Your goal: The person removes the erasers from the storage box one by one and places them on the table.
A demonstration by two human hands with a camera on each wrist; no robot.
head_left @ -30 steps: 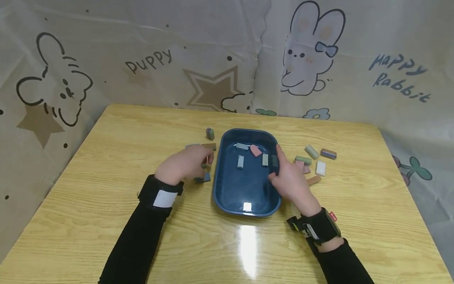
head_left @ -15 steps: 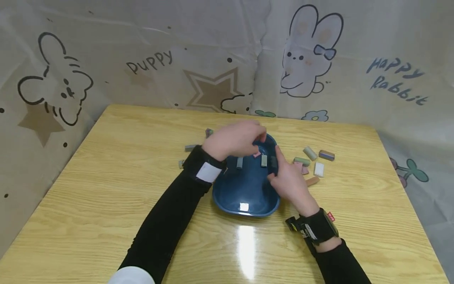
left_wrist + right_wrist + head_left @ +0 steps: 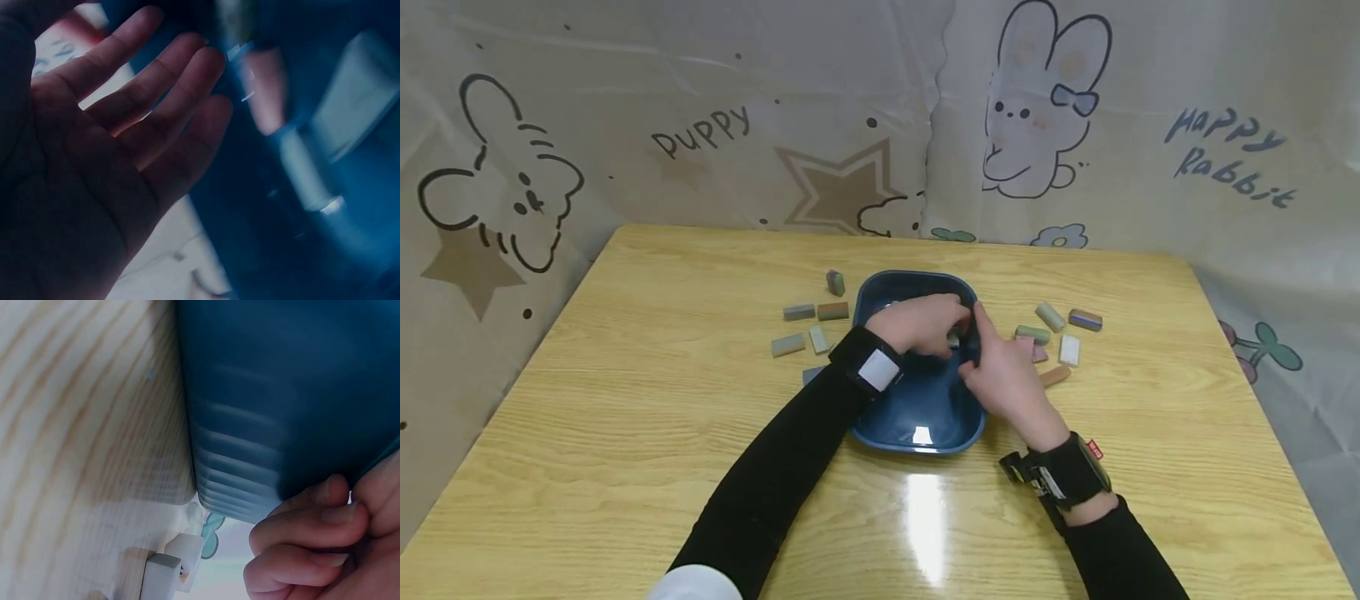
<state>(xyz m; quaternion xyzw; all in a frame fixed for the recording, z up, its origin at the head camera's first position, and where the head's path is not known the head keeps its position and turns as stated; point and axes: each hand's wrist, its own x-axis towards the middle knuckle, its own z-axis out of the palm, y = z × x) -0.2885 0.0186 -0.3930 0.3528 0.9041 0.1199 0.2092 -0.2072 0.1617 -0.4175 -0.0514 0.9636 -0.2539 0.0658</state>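
Observation:
A dark blue tray stands on the table, with small blocks in it. My left hand reaches over its far half and hides most of those blocks. In the left wrist view the fingers are loosely extended, with nothing seen held between them. Beneath them lie a pink block and a pale grey block, both blurred. My right hand holds the tray's right rim, its thumb on the inner side. In the right wrist view its fingers curl beside the tray's outer wall.
Left of the tray lie several blocks, among them a brown block, a grey block and an upright block. To its right are a white block, a green block and an orange-brown block.
My left hand has moved from the blocks on the left across to the tray, then lower over its middle. The right hand has stayed at the rim.

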